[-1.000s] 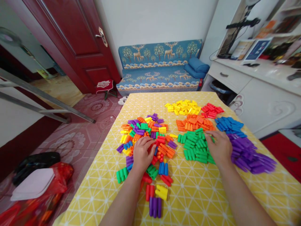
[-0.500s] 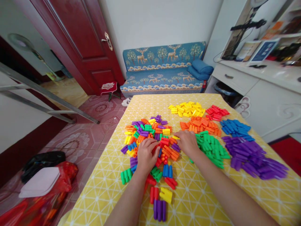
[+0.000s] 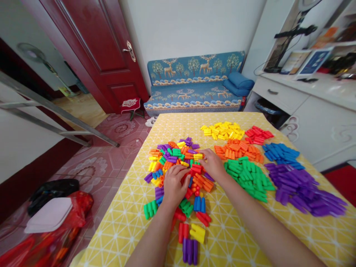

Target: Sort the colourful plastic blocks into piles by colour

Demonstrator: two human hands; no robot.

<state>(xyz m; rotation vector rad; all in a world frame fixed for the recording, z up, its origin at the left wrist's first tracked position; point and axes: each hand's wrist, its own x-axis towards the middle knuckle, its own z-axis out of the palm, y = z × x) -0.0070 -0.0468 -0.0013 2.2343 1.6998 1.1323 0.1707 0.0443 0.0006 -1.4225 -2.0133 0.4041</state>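
Observation:
A pile of mixed plastic pieces (image 3: 171, 152) in several colours lies on the yellow patterned tablecloth (image 3: 125, 207). My left hand (image 3: 175, 183) rests on the pile's near side, fingers curled over red pieces; what is under the fingertips is hidden. At the pile's right edge my right hand (image 3: 213, 163) has its curled fingers beside a yellow piece (image 3: 198, 156); whether they grip it is unclear. Sorted heaps lie to the right: yellow (image 3: 224, 130), red (image 3: 258, 134), orange (image 3: 239, 150), green (image 3: 249, 176), blue (image 3: 281, 152) and purple (image 3: 303, 187).
Loose purple (image 3: 190, 251), yellow (image 3: 197, 233) and blue (image 3: 199, 204) pieces lie near the front. Beyond the table stands a blue sofa (image 3: 194, 89). A white cabinet (image 3: 319, 111) is at the right, a metal ladder (image 3: 55, 107) at the left.
My right hand has moved slightly left and up, from a small yellow piece to the yellow piece at the pile's right edge. My left hand has hardly moved. The view has shifted slightly.

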